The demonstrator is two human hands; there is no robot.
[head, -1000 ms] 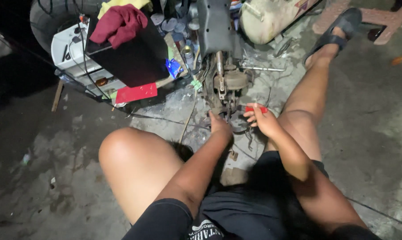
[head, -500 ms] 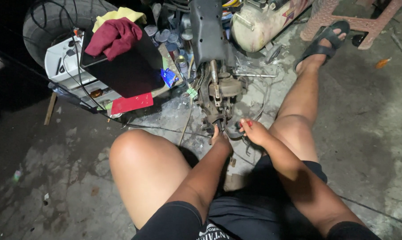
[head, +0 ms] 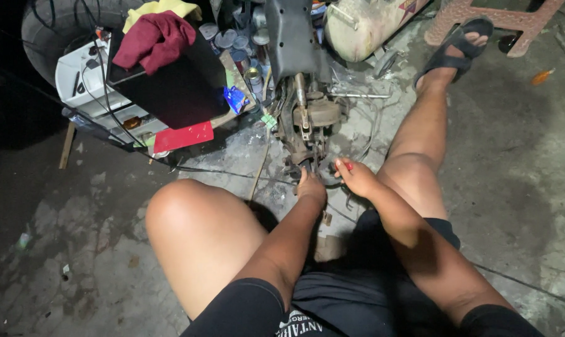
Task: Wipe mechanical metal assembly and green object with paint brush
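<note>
engine assembly, a greasy, rust-brown lump of metal with a round drum-like housing on its right side and a thin rod sticking out toward the right, stands on the concrete floor straight ahead of the seated person, between the spread knees and under a dark plastic body panel. left of it sits a white crate with a black box on top, a maroon rag and a yellow cloth heaped over that, and a red flat piece leaning at its foot. a cream-coloured tank lies behind on the right, and small tins cluster beside the panel. thin cables trail across the floor.

left hand is at the lowest part of the assembly, fingers curled in and hidden against the metal, so i cannot tell whether they clamp anything. right hand sits just beside it, fingers pinching a small red-handled tool whose tip is out of sight.

the work looks like a fiddly job low on the casing; it would go best with the left hand bracing the part steady, the tool kept square to it, and light shone in, since the spot is dim and oily and a slip seems likely.
</note>
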